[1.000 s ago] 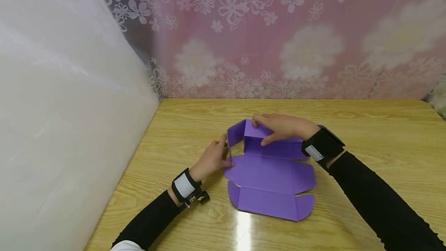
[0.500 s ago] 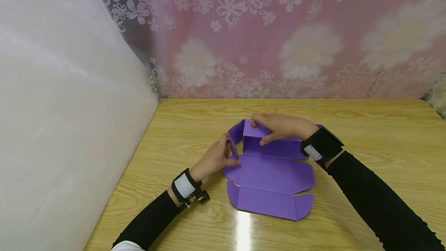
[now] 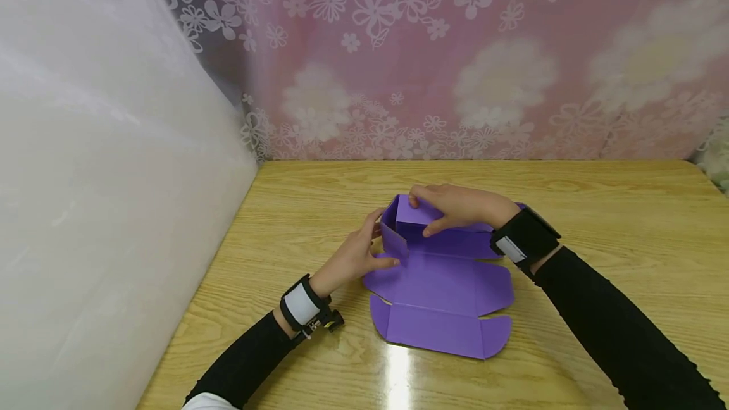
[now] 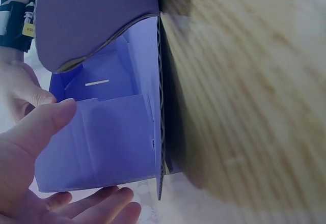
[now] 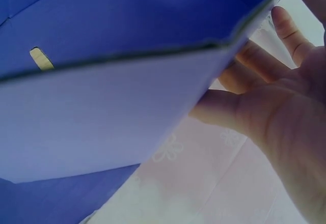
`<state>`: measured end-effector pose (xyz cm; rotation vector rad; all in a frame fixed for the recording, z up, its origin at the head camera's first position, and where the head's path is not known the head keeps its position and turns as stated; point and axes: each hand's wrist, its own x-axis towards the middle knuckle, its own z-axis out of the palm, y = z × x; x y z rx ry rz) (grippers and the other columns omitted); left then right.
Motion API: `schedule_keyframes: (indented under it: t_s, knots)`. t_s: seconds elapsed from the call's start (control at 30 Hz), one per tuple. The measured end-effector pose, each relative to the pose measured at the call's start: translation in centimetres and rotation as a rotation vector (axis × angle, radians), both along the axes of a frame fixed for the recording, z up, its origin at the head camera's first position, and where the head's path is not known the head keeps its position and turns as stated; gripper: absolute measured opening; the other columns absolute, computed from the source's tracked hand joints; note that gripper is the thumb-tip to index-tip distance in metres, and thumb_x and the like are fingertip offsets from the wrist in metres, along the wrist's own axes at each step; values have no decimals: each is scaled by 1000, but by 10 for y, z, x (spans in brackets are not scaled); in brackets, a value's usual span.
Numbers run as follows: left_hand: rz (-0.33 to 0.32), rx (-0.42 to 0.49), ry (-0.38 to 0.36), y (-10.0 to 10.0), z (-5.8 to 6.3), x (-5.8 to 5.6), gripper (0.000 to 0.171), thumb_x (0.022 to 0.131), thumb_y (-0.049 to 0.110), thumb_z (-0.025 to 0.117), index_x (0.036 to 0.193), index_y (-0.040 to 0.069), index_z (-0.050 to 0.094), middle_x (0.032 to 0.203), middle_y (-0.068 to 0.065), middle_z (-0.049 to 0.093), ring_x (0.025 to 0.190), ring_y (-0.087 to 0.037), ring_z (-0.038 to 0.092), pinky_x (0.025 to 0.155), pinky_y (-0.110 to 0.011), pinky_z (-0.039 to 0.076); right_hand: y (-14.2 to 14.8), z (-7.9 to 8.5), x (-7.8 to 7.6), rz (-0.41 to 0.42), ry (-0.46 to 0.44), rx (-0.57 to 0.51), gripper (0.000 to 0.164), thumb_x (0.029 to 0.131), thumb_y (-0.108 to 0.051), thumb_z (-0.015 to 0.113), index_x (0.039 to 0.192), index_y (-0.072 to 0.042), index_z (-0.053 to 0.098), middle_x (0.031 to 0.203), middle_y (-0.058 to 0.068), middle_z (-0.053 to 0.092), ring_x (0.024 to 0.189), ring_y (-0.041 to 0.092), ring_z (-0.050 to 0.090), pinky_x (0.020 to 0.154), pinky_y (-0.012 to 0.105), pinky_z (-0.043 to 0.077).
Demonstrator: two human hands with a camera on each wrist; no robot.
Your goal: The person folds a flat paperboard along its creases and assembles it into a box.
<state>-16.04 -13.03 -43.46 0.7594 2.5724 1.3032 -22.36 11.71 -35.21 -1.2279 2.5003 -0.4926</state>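
A purple cardboard box [image 3: 435, 280], partly folded, lies on the table with its back section raised and its front panels spread flat. My left hand [image 3: 355, 255] is at its left side, fingers fairly straight against the outside of the left side flap [image 3: 393, 239]. That flap stands bent inward. In the left wrist view the left thumb [image 4: 53, 119] lies over the near face of the purple panel [image 4: 112, 132], the other fingers behind it. My right hand [image 3: 455, 204] grips the raised back section from above, its thumb at the front edge; its other fingers are partly hidden.
The wood-grain table [image 3: 615, 239] carries the box. A pink curtain with white flowers [image 3: 410, 68] hangs along the table's back edge. White sheeting [image 3: 114, 176] slopes down at the left. Black wrist straps with cameras sit on both wrists.
My left hand has moved slightly right, and the left side flap has swung inward, toward the raised back section. The right hand has kept its hold in about the same place.
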Motion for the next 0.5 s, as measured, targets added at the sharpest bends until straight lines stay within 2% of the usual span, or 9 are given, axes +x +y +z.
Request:
schedule_keyframes:
  t_s: [0.1,0.5]
  knots:
    - [-13,2,-15,1,1,1,97,83,14,83,156,15,18,144,-24,52,132,-39,52,107,-49,46,0,-1,0,9,6,-6,44,86,-19,81,110,-10,45,107,6,57,98,26,55,89,46,44]
    - [-38,-20,-71,7,5,1,101,83,9,82,158,15,14,150,-26,45,137,-39,47,109,-47,44,1,-2,-3,1,-4,6,43,87,-22,80,110,-11,45,110,6,56,102,28,55,92,49,43]
